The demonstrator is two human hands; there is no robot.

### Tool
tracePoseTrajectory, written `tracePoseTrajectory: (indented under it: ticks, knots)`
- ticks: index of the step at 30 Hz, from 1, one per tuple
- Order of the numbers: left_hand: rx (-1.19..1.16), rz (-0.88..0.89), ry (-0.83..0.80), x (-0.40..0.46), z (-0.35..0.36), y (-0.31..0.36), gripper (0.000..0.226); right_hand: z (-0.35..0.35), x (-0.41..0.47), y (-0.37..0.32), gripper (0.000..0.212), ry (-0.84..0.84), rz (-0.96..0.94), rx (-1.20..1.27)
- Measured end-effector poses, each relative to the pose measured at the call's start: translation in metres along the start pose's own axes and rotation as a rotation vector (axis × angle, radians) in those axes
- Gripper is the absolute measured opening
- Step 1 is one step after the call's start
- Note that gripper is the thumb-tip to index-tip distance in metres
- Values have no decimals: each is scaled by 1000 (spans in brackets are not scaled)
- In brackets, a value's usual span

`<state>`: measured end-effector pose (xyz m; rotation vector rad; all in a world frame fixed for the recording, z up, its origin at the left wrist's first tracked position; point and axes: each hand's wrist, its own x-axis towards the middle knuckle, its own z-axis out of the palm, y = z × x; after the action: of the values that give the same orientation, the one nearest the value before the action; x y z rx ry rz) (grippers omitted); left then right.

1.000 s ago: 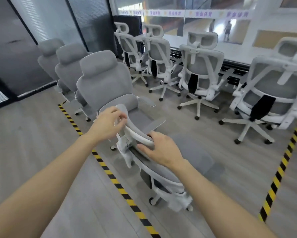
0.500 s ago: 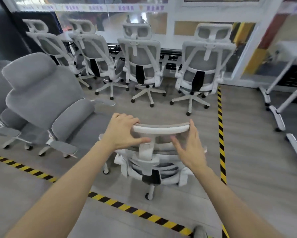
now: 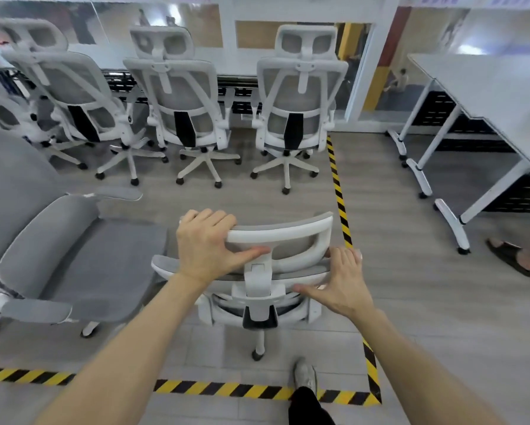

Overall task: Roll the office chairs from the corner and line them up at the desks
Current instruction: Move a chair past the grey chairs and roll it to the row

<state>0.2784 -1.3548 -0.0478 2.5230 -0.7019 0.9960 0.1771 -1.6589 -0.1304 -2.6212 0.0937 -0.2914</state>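
Note:
A white-framed office chair with grey mesh (image 3: 288, 233) stands right in front of me, its back toward me, inside the taped corner. My left hand (image 3: 208, 243) grips the left end of its headrest, fingers over the top and thumb underneath. Lower down, my right hand (image 3: 340, 280) rests on the right side of the backrest's top edge, fingers straight and thumb spread to the left. A white desk (image 3: 487, 87) stands at the right, beyond the tape.
Three matching white chairs (image 3: 178, 96) line the back wall. A grey upholstered chair (image 3: 58, 256) sits close on the left. Yellow-black floor tape (image 3: 339, 191) marks the zone's right and near edges. Another person's sandalled foot (image 3: 512, 260) is by the desk leg. My shoe (image 3: 305, 375) is behind the chair.
The view has swung right and the chair has turned its back to me. My right hand dropped from beside the headrest onto the backrest's top edge. The left hand keeps its hold.

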Motion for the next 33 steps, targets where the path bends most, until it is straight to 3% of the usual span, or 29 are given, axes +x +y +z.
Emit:
tracePoseTrajectory:
  ticks: [12, 17, 20, 33]
  knots:
    - [-77, -8, -23, 122, 125, -25, 78, 8, 146, 58, 107, 20, 126, -20]
    - [-89, -37, -73, 173, 175, -27, 77, 7, 212, 90, 117, -37, 142, -219]
    - [-94, -50, -93, 199, 199, -31, 78, 4, 243, 101, 112, -26, 143, -271]
    - [-64, -32, -202, 242, 237, -34, 84, -2, 289, 126, 121, -78, 165, -283]
